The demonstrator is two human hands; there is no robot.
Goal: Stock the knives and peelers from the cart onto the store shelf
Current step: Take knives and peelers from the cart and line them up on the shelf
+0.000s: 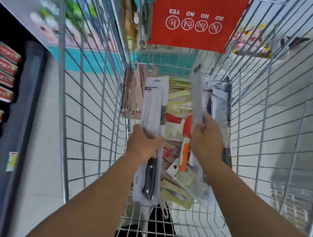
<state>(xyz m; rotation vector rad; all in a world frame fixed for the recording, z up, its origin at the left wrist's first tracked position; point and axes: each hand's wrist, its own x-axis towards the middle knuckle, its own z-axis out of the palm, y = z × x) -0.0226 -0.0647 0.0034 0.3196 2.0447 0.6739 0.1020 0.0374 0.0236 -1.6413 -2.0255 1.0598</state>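
Your left hand [145, 141] has its fingers curled round one packaged knife [152, 137], gripping it about midway along the pack. That knife has a black riveted handle at the 6 o'clock end and a long white and grey card sleeve running up toward 12 o'clock, lifted above the goods below.

Your right hand [207, 142] pinches a second pack [198, 96], thumb on top and fingers wrapped behind it. This pack is pale grey and blurred, tilted toward 11 o'clock; what it holds cannot be made out. So you have two packs in hand, one per hand, side by side and apart.

Between your hands lies one orange-handled knife [184, 151] on a white card, pointing roughly from 12 to 6 o'clock. Below it, toward 5 o'clock, sit cream-coloured packs [176, 196], their number unclear. Toward 11 o'clock from your left hand, a bundle of pink packs [133, 93] leans against the wall of the cart [85, 109]. At 12 o'clock, yellow-green packs [178, 99] lie in a loose pile, and more grey packs [219, 102] stand at 1 o'clock.

The red child-seat flap [198, 17] hangs at the cart's far end, printed with four round symbols. At 9 o'clock, the store shelf [25, 102] carries five red-labelled packages [3, 76].
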